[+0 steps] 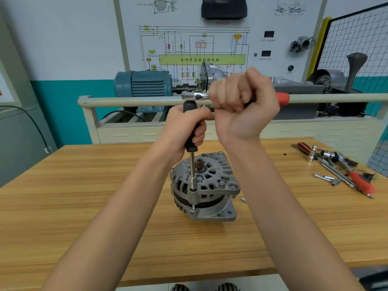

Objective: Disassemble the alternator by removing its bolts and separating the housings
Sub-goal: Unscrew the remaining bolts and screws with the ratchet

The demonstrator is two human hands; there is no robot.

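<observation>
Alternator (204,185) upright on wooden table (84,196), left hand (184,129) gripped black driver handle (190,131) standing on bolt (192,189), right hand (243,106) clenched around ratchet (195,95), loose tools (340,169) lay right.

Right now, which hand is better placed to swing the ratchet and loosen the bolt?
The right hand: its fingers already wrap the ratchet handle, giving leverage. The left hand grips the upright black driver, steadying the socket on the alternator.
</observation>
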